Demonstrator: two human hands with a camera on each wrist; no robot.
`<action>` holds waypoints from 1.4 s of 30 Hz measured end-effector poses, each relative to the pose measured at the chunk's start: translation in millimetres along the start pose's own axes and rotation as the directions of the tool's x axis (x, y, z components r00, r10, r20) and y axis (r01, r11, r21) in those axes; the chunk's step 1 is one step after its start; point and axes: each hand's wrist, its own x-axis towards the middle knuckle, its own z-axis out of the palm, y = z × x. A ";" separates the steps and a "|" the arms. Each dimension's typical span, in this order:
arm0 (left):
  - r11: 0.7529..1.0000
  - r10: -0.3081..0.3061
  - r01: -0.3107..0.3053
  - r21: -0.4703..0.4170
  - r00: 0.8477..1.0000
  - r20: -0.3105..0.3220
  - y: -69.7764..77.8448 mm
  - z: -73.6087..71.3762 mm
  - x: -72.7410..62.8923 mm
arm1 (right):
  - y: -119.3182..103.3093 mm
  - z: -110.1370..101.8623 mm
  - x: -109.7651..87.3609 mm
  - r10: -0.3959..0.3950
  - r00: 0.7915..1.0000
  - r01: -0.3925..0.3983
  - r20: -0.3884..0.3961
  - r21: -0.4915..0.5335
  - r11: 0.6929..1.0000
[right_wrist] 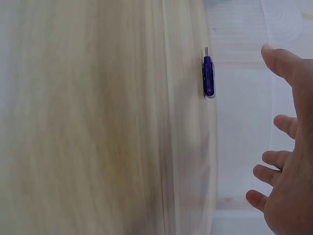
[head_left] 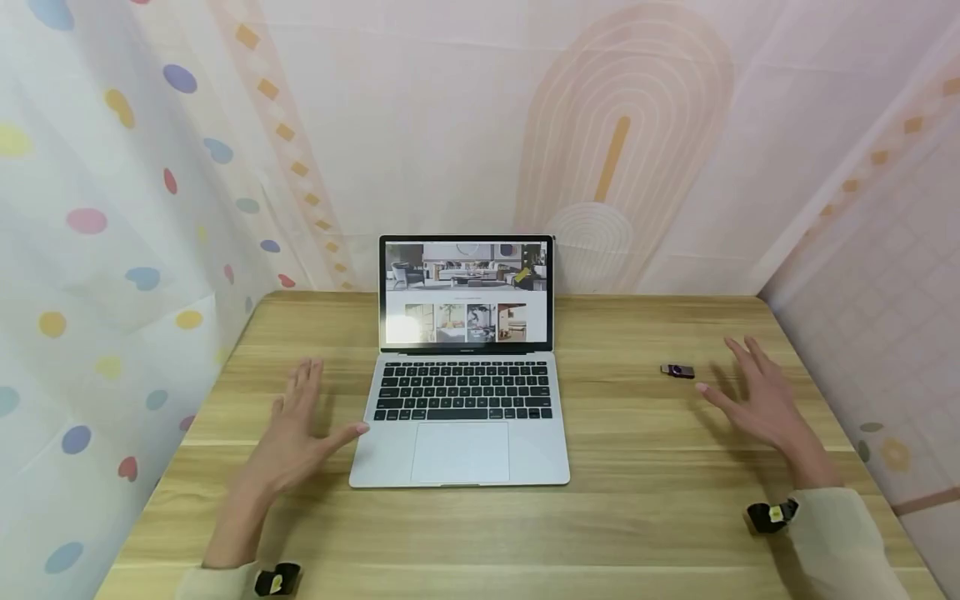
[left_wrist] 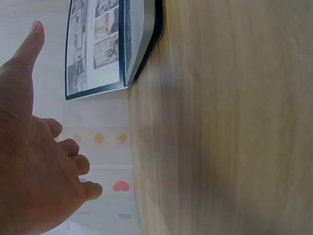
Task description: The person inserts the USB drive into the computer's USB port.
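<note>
A silver laptop (head_left: 461,454) stands unfolded on the wooden table, its screen lit with a page of furniture pictures. My left hand (head_left: 288,450) hovers just left of it with fingers spread; the thumb tip overlaps the laptop's left edge in the head view. In the left wrist view that hand (left_wrist: 39,161) holds nothing. Right of the laptop lies a small dark purple USB stick (head_left: 678,371), its metal plug pointing left. My right hand (head_left: 761,400), fingers apart, is close to the stick's right side. The right wrist view shows the USB stick (right_wrist: 208,77) apart from the hand (right_wrist: 288,161).
The wooden table (head_left: 637,517) ends at the back against a patterned curtain (head_left: 435,125). More curtain with coloured dots (head_left: 112,333) hangs along the left side, and another stretch (head_left: 892,292) along the right. Each wrist carries a black strap (head_left: 771,517).
</note>
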 end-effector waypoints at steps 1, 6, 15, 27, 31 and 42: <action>1.000 -0.001 0.001 -0.003 1.000 0.007 1.0 1.0 0.5 | -0.5 0.4 0.7 0.000 1.000 0.000 0.003 -0.001 1.000; 1.000 0.001 0.000 -0.017 1.000 0.031 4.5 6.7 2.4 | -2.5 3.0 4.0 0.003 1.000 -0.003 0.012 0.012 1.000; 1.000 -0.012 0.013 -0.011 0.996 0.087 7.1 18.2 5.3 | -5.0 10.3 9.7 -0.026 1.000 0.025 0.013 0.045 0.999; 1.000 -0.012 0.013 -0.005 0.987 0.158 10.0 31.4 6.0 | -4.3 18.2 12.3 -0.006 0.997 -0.001 0.080 0.085 0.996; 1.000 -0.023 0.022 0.007 0.984 0.174 12.0 34.4 5.0 | -5.7 22.1 14.5 -0.015 0.996 0.006 0.085 0.098 0.995; 0.999 -0.019 0.011 0.031 0.968 0.250 12.4 40.0 6.5 | -7.7 30.5 20.8 0.041 0.996 -0.051 0.084 0.127 0.991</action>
